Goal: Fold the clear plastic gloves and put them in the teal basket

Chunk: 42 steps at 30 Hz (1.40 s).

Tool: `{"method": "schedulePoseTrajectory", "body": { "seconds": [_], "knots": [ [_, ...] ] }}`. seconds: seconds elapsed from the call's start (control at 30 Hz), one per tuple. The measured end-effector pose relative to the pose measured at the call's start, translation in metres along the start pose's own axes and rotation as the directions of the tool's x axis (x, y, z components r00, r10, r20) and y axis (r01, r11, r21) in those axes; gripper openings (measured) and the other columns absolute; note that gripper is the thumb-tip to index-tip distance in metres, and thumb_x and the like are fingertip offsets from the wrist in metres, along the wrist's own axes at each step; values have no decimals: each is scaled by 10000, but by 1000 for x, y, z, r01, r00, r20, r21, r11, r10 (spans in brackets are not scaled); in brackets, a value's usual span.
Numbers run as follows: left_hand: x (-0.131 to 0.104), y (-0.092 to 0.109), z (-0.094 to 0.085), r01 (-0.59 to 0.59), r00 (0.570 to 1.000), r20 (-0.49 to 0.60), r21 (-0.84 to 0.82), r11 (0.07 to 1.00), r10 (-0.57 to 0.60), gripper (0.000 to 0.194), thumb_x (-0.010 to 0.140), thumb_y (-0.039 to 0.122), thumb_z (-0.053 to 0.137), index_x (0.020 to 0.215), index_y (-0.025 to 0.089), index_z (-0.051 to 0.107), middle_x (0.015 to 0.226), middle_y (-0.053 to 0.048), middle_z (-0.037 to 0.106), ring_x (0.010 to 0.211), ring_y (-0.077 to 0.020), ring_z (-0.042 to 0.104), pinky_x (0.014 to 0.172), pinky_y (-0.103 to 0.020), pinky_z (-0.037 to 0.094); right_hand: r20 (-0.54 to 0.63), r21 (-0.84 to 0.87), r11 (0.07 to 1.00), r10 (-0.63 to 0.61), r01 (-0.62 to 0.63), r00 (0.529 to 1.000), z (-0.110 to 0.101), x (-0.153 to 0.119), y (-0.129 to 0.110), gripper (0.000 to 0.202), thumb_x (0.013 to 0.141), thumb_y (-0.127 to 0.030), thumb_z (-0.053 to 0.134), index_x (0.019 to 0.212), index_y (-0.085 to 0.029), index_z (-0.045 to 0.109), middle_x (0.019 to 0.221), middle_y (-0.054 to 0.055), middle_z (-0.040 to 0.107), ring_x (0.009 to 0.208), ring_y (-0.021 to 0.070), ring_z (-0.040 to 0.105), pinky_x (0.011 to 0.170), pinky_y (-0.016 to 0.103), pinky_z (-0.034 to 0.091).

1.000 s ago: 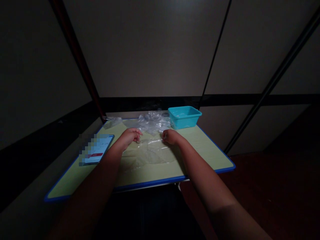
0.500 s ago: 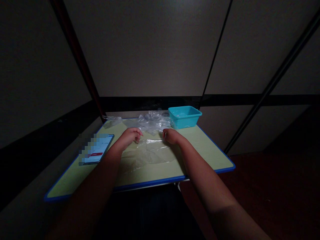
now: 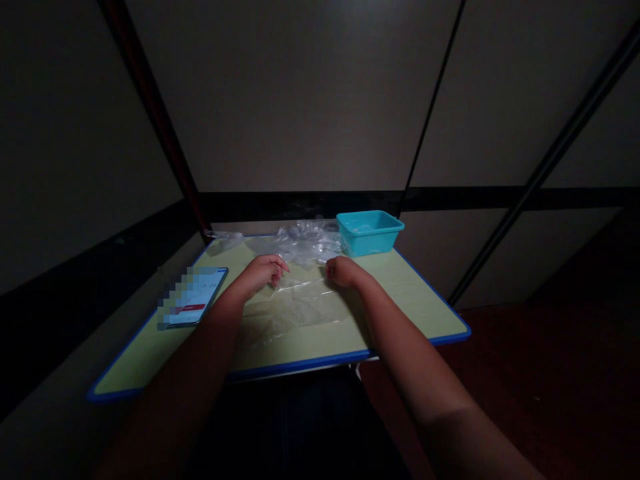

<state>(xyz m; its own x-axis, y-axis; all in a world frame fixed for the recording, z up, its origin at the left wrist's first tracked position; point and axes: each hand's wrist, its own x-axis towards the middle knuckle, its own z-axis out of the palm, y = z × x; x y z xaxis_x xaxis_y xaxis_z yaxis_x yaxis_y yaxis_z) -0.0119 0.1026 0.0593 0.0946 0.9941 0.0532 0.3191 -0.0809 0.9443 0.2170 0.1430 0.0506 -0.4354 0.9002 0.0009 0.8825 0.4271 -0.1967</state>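
Observation:
A clear plastic bag (image 3: 305,310) lies spread on the table between my two forearms. My left hand (image 3: 265,272) has its fingers curled in a pinch at the bag's far left corner, with the index finger partly extended. My right hand (image 3: 342,271) is closed at the far right corner, and its fingertips are mostly hidden. Between the hands the bag's far edge looks drawn fairly straight. Just beyond them sits a crumpled heap of clear plastic bags (image 3: 305,241).
A turquoise plastic basin (image 3: 371,241) stands at the table's back right. On the left lies a tablet (image 3: 197,298), partly blurred out. Another crumpled clear plastic piece (image 3: 225,240) rests at the back left corner. The pale table (image 3: 425,310) has a blue rim; wall panels rise behind it.
My left hand has shifted very slightly to the right, its index finger reaching a little farther. The bag's far edge sags and creases slightly differently. My right hand has hardly moved.

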Motion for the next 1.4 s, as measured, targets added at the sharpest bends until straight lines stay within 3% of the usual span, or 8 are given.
{"method": "schedulePoseTrajectory", "body": {
  "seconds": [0.17, 0.27, 0.4, 0.57, 0.67, 0.83, 0.97, 1.4],
  "knots": [
    [3, -3, 3, 55, 997, 44, 150, 987, -63, 174, 532, 118, 414, 588, 158, 573, 425, 17, 513, 408, -118, 480, 458, -233, 369, 0, -51, 998, 42, -42, 999, -2, -2, -2, 235, 704, -199, 597, 910, -209, 709, 959, 65, 693, 827, 186, 624, 635, 207, 394],
    [5, -6, 1, 48, 998, 32, 166, 985, -54, 168, 619, 172, 432, 653, 158, 596, 504, 2, 571, 454, -124, 519, 505, -242, 405, 10, -75, 995, 63, -62, 998, -3, -3, -4, 261, 706, -223, 589, 935, -181, 707, 989, 97, 688, 859, 209, 631, 661, 219, 417],
    [8, -11, -2, -121, 987, -61, 321, 939, 148, 196, 706, 293, 484, 693, 162, 629, 694, -28, 647, 671, -158, 581, 654, -258, 431, 25, -66, 995, 83, -81, 996, -4, -4, -6, 292, 712, -245, 564, 943, -137, 706, 995, 131, 684, 866, 214, 633, 689, 228, 436],
    [10, -19, 5, -350, 926, 102, 590, 728, 363, 184, 704, 355, 581, 703, 188, 658, 798, -40, 665, 846, -202, 566, 837, -305, 368, 18, -38, 994, 104, -103, 994, -4, -3, -5, 365, 709, -268, 557, 1007, -104, 689, 1017, 157, 672, 903, 223, 622, 713, 240, 452],
    [10, -24, 8, -340, 935, 142, 623, 705, 325, 171, 681, 345, 612, 730, 184, 644, 741, -25, 626, 777, -184, 550, 762, -284, 375, 15, -29, 991, 134, -134, 991, -4, -1, -4, 387, 722, -286, 546, 1037, -106, 680, 1038, 165, 665, 919, 240, 623, 709, 258, 459],
    [7, -26, 5, -202, 979, 113, 559, 804, 168, 240, 671, 414, 602, 663, 178, 562, 598, 25, 513, 589, -139, 474, 523, -225, 306, 3, 23, 981, 193, -194, 981, -2, 1, -1, 376, 785, -351, 516, 1042, -129, 675, 1077, 156, 656, 938, 238, 628, 690, 247, 455],
    [5, -22, 5, -172, 984, 65, 558, 812, 164, 350, 712, 501, 527, 577, 178, 512, 554, 27, 477, 564, -131, 436, 526, -229, 291, -40, 45, 973, 230, -228, 972, -2, 1, -1, 381, 828, -386, 491, 1050, -131, 667, 1072, 159, 656, 966, 233, 622, 704, 239, 446],
    [7, -17, 0, -181, 980, 165, 487, 854, 113, 316, 627, 469, 559, 517, 182, 482, 520, 31, 461, 548, -125, 412, 514, -230, 282, -32, 20, 954, 299, -299, 954, -3, 7, 22, 387, 784, -344, 557, 1070, -101, 651, 1012, 165, 675, 872, 205, 638, 663, 222, 435]
  ]
}}
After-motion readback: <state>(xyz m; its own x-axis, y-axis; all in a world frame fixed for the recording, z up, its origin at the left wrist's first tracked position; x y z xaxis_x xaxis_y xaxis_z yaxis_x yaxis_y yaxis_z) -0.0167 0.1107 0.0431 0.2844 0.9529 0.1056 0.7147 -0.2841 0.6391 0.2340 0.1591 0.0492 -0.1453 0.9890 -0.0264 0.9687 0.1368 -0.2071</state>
